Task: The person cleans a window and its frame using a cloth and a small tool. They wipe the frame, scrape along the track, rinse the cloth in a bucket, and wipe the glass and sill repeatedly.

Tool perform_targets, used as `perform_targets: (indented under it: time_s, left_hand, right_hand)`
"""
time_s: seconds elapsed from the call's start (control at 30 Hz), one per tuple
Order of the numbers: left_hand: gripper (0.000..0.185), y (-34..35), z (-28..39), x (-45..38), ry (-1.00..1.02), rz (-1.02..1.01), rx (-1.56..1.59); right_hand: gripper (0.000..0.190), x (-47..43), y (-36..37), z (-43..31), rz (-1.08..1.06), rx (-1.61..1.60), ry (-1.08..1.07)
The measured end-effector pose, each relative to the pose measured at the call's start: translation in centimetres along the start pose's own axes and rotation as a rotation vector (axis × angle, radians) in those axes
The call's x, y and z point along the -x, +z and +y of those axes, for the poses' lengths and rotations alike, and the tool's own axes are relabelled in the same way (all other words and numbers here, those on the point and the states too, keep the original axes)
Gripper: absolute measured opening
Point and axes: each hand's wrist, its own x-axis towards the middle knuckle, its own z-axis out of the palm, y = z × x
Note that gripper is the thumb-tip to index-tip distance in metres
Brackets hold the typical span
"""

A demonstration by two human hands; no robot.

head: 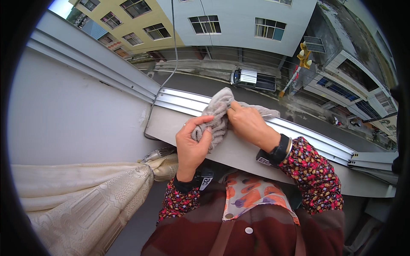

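Observation:
A grey terry cloth (219, 124) is bunched up above the window sill (168, 124), its far part hanging over the metal window track (184, 103). My left hand (193, 142) pinches a rolled fold of it between thumb and fingers. With its fingers curled, my right hand (251, 125) grips the cloth from the other side. A thin, light-coloured rod (266, 115) shows beside that hand, against the trailing end of the cloth; whether I hold it is unclear. Part of the cloth is hidden behind my right hand.
A dark cable (175, 64) runs down across the track and onto the sill's left end. A tied cream curtain (105, 188) hangs at the left. The window opens above a street (208, 81) with a parked pickup truck (253, 79). Sliding-sash frames (371, 161) stand at the right.

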Motion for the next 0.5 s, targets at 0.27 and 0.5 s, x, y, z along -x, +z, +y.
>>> perform_targets:
  time_s: [0.27, 0.5]
  left_hand:
    - [0.025, -6.9, -3.5, -2.5, 0.088, 0.395, -0.207]
    - [0.025, -6.6, -4.5, -2.6, 0.019, 0.363, -0.294]
  right_hand:
    - [0.012, -13.1, 8.2, -4.4, 0.059, -0.053, -0.168]
    - [0.011, -15.4, 9.4, -4.0, 0.123, -0.025, -0.234]
